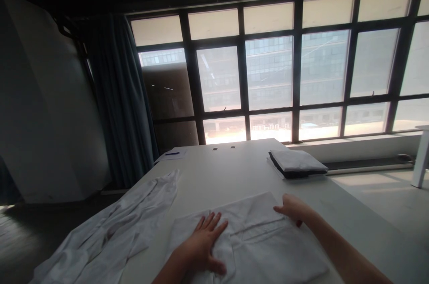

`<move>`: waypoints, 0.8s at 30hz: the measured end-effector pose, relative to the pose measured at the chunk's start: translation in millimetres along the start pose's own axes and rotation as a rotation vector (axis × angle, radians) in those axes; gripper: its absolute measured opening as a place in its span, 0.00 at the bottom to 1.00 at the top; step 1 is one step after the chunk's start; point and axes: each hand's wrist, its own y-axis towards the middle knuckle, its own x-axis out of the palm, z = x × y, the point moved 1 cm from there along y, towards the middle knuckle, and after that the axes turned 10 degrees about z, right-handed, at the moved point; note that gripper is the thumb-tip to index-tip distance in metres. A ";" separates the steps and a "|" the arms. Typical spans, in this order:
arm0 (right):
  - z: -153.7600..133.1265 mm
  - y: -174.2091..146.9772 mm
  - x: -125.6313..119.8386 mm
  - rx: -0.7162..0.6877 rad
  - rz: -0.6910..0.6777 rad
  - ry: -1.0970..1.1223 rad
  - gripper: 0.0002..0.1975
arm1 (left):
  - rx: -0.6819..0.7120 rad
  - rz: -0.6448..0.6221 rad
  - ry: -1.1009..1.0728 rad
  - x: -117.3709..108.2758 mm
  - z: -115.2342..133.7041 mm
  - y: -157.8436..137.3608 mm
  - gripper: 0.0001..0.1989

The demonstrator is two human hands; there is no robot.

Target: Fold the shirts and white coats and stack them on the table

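Observation:
A white garment point(264, 248), partly folded, lies on the white table point(214, 172) in front of me, with creases running across its middle. My left hand point(206, 246) rests flat on its left part, fingers spread and thumb pointing right. At the garment's upper right edge, my right hand point(293, 209) has its fingers curled around the cloth, with the thumb on the near side. Exactly how much fabric is in that grip is hidden. To the left, a second white garment point(117, 230) is spread out loosely and wrinkled along the table's edge.
A stack of folded white and dark clothes point(296, 162) sits at the table's right edge. A blue pen point(172, 153) lies on paper at the far left corner. Two round cable holes point(215, 148) are near the far edge. Windows and a dark blue curtain point(117, 101) stand beyond.

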 end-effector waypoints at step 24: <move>-13.0 -26.8 -23.2 -0.063 -0.414 0.512 0.55 | -0.060 0.028 -0.052 -5.1 26.9 -0.7 0.57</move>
